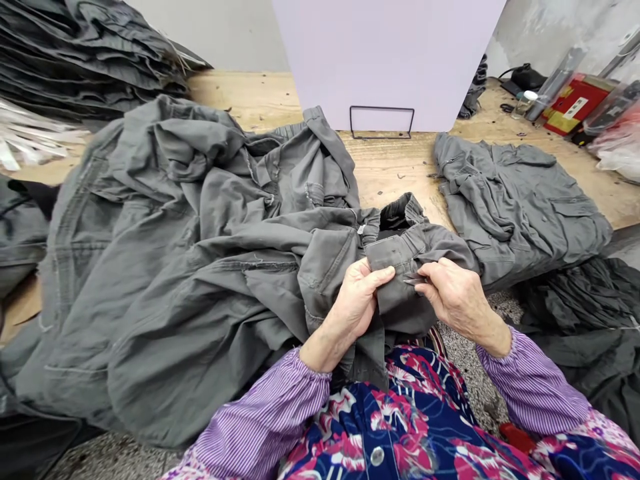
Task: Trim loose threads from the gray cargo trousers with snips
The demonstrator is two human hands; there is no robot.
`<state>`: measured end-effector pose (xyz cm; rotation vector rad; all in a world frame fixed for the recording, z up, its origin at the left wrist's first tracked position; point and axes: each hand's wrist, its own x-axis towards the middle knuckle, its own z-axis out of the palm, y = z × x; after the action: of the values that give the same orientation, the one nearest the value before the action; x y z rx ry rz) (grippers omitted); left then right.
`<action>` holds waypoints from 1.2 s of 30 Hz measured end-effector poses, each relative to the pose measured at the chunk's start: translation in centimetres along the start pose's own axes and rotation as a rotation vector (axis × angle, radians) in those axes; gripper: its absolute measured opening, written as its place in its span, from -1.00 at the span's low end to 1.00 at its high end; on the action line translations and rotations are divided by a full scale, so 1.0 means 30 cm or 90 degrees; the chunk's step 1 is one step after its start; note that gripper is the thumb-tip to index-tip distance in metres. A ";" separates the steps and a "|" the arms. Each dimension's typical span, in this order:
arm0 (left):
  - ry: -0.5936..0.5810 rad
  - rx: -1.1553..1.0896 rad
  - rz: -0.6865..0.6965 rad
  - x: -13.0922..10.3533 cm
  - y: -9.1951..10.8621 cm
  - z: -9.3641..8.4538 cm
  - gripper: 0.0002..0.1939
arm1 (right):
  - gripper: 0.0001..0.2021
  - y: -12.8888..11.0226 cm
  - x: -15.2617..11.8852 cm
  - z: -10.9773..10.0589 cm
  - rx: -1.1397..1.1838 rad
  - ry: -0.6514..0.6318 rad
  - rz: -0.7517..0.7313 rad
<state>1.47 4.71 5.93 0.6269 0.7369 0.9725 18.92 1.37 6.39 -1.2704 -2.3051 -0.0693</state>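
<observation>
Dark grey-green trousers (pixel 225 280) spread in folds across the table, and their waistband (pixel 393 250) is lifted close in front of me. My left hand (pixel 356 300) pinches the waistband, thumb on top near the button flap. Close by on the right, my right hand (pixel 455 297) is closed around small metal snips (pixel 413 281). Only their thin tips show, pointing left against the cloth just under the waistband; the fingers hide the rest. A white label (pixel 361 229) shows inside the waist opening.
Folded grey trousers (pixel 525 200) lie at the table's right edge. A tall garment stack (pixel 90 53) and white strips (pixel 30 133) are at the far left. A pale board (pixel 390 60) stands at the back. A red box (pixel 575 103) sits back right; dark garments (pixel 580 300) lie lower right.
</observation>
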 end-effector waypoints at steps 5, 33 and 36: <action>0.000 0.038 0.043 -0.008 -0.009 -0.003 -0.76 | -0.91 -0.014 -0.016 0.023 0.084 0.020 0.010; -0.062 0.569 0.209 -0.040 -0.087 0.004 -0.85 | -0.83 -0.052 -0.070 0.129 0.256 0.251 0.203; -0.078 0.586 0.188 -0.036 -0.085 -0.001 -0.84 | -0.88 -0.042 -0.048 0.124 0.265 0.231 0.222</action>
<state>2.31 2.66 4.28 1.6187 0.9933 0.8161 17.04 0.55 2.74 -1.2910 -1.6602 0.2646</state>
